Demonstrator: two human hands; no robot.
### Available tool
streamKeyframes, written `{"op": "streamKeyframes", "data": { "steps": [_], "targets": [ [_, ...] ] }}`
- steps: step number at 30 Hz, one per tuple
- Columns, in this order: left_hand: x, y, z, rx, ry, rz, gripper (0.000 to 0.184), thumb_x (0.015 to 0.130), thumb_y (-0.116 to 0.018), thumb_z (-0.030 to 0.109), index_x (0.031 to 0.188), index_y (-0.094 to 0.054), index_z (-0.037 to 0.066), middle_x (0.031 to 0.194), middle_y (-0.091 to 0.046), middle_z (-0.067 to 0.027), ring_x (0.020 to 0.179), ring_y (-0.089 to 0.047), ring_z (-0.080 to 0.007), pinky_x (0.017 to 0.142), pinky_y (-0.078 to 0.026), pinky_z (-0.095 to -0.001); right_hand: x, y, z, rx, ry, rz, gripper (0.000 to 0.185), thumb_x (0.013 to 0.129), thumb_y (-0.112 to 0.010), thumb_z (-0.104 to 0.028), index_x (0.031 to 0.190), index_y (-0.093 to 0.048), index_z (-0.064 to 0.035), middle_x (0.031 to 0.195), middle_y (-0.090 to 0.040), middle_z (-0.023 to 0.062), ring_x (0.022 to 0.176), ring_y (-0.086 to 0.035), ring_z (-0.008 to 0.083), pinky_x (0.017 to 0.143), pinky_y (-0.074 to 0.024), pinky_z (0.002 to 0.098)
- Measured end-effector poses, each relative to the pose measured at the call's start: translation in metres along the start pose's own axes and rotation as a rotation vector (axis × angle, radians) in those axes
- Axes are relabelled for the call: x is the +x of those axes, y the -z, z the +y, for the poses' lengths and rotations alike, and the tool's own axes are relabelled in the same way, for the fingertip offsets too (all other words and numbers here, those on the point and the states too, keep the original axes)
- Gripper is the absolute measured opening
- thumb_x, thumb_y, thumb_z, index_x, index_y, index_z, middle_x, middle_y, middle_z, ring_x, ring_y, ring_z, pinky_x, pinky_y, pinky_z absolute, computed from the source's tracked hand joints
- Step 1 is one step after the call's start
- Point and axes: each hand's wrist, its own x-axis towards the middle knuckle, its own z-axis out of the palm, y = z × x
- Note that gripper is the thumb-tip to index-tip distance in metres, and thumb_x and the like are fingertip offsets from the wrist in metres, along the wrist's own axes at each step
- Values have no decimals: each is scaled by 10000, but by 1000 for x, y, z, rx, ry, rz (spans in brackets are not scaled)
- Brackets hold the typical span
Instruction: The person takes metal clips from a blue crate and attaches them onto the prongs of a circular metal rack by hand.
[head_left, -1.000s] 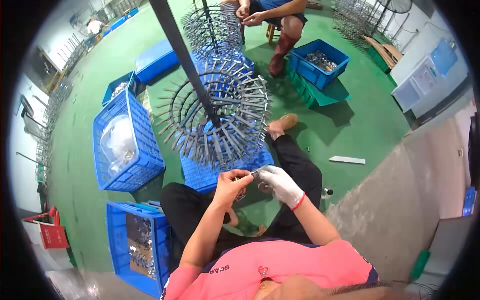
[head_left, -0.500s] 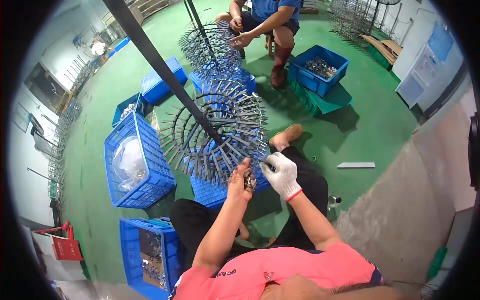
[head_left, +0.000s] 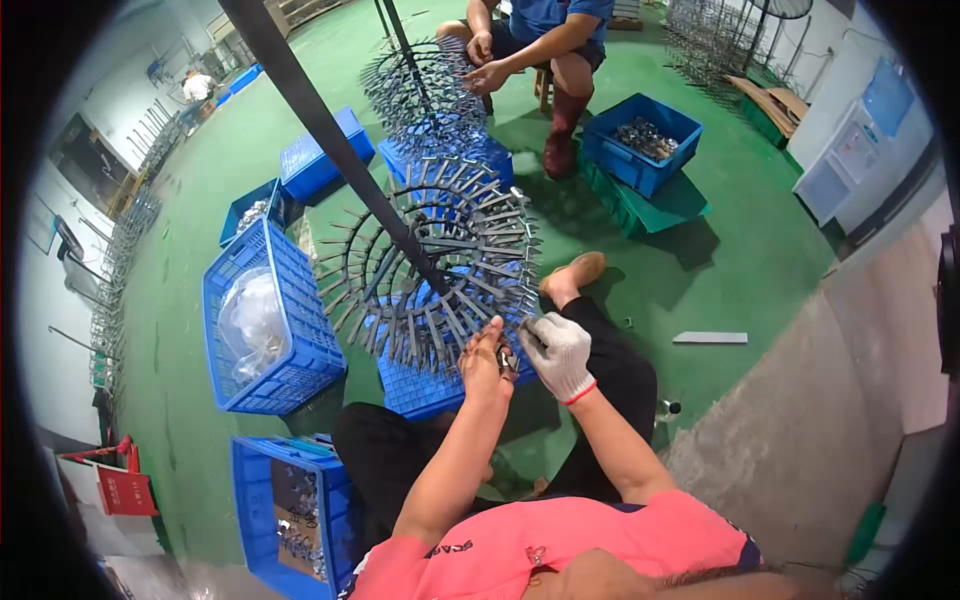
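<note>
In front of me a round dark metal rack (head_left: 470, 310) with rings of outward prongs stands on a slanting central pole (head_left: 330, 140). My left hand (head_left: 483, 362), bare, is curled round a few small shiny metal parts (head_left: 508, 359) close under the rack's near edge. Its fingertips reach up to the prongs. Just to the right, my right hand (head_left: 562, 350) wears a white knitted glove. Its thumb and fingers are pinched together at the prong tips; what lies between them is too small to make out. Bright metal pieces hang along the rack's right rim.
Below the rack is a blue crate (head_left: 420, 395). A blue basket (head_left: 310, 360) with a plastic bag and a blue bin (head_left: 250, 520) of metal parts lie left. Opposite, a person (head_left: 550, 40) sits by a second rack (head_left: 420, 100); a parts bin (head_left: 650, 180) stands right.
My left hand has shifted slightly right, nearer the gloved hand, its fingers turned more towards the prongs. The gloved fingers have closed in more. The view has shifted a little.
</note>
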Motion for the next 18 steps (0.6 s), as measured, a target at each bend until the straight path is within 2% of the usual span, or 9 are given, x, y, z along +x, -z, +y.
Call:
{"op": "streamKeyframes", "data": {
  "steps": [7, 10, 13, 16, 18],
  "targets": [
    [-3, -6, 4, -73, 34, 73, 263, 777, -766, 49, 723, -525, 137, 665, -576, -4, 502, -516, -123, 441, -412, -247, 4, -1, 0, -17, 24, -17, 89, 737, -721, -109, 777, -668, -50, 654, -577, 83, 570, -582, 268, 519, -449, 357],
    [-2, -2, 0, -42, 13, 19, 197, 793, -761, 119, 736, -574, 143, 649, -531, 14, 525, -500, -109, 445, -388, -231, 3, -2, 1, -7, 22, -32, 81, 742, -715, -106, 776, -667, -50, 651, -579, 83, 564, -582, 266, 518, -450, 353],
    [-2, -2, 2, -45, 42, 21, 191, 801, -748, 108, 740, -573, 154, 650, -536, 15, 523, -504, -111, 435, -388, -233, 3, -3, 1, -23, 20, -43, 82, 740, -714, -105, 779, -668, -49, 651, -582, 83, 561, -584, 266, 517, -451, 353],
    [-10, -8, 10, -83, 107, 40, 240, 806, -725, 51, 679, -543, 140, 621, -537, 6, 469, -506, -113, 376, -369, -244, 6, -1, -2, -40, 22, -50, 88, 734, -716, -114, 759, -657, -54, 642, -575, 81, 556, -580, 270, 510, -447, 359],
    [-9, -7, 10, -90, 102, 28, 204, 815, -706, 42, 703, -564, 137, 622, -539, 5, 469, -506, -112, 368, -363, -245, 10, 3, -5, -63, 31, -73, 99, 731, -716, -126, 735, -642, -61, 634, -566, 80, 553, -576, 274, 505, -443, 366]
  ]
}}
